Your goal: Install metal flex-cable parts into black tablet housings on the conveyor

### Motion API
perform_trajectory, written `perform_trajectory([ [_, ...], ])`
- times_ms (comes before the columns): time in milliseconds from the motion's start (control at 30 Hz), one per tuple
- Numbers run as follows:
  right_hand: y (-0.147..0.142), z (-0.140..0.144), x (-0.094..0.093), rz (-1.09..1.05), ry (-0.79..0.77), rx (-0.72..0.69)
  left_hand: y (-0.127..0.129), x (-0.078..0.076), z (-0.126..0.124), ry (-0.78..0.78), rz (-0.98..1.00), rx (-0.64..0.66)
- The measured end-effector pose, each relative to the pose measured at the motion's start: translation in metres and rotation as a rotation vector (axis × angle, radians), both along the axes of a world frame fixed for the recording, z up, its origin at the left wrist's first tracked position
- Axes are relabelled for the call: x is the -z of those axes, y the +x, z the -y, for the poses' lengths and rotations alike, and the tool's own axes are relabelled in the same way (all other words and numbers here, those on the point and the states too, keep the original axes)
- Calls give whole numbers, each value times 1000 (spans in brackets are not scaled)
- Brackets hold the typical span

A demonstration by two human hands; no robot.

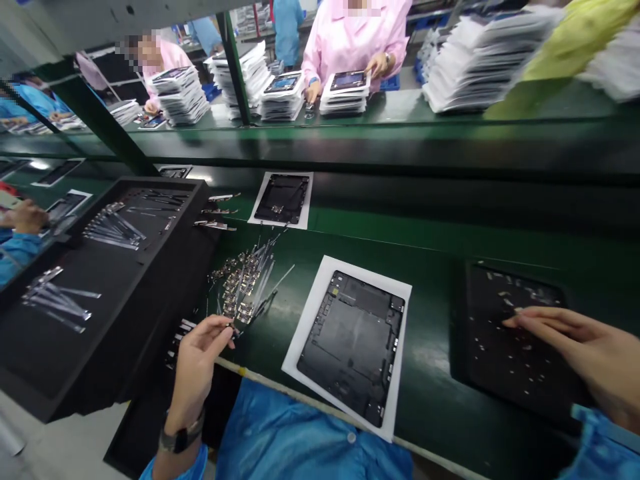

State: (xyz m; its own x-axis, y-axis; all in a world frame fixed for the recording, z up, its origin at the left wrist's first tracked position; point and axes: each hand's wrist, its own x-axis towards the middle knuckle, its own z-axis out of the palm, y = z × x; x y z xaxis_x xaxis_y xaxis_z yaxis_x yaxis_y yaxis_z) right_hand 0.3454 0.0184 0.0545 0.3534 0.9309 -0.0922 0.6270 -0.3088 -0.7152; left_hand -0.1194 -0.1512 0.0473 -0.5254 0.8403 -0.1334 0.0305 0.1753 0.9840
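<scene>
On the green bench in front of me lies a black tablet housing [350, 340], on a white sheet [295, 357]. My left hand [207, 337] is at the bench edge, thumb and fingers pinched on a small dark part too small to name. Just beyond it is a loose pile of small circuit boards with flex cables [245, 287]. At the right, my right hand [565, 337] reaches over a black tray [493, 363] scattered with tiny parts. Its thumb and forefinger are pinched together at the tray; what they hold, if anything, cannot be made out.
A black foam box [165, 267] with bundles of flex cables stands at the left. Another tablet housing [283, 197] lies further back. Beyond a raised green ledge [390, 143], a person in pink [355, 40] works among stacks of sheets [490, 63]. A co-worker's hand [30, 217] is at far left.
</scene>
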Motion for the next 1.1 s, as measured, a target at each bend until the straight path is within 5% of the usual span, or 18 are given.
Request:
perform_trajectory([
  [167,-12,2,-8,-184,-70,185,16,-20,-28,135,241,133],
  [467,-8,10,-8,-276,110,179,31,-25,-89,68,187,321],
  [567,-25,15,-14,-239,114,-29,45,-26,-95,-53,282,505],
  [667,-66,21,-19,-272,65,-422,67,-22,-104,-160,278,725],
  [800,-125,27,-8,-433,-22,-814,93,-20,-119,-195,146,855],
  [1100,-144,30,17,-575,-85,-860,112,-7,-133,-231,-46,910],
])
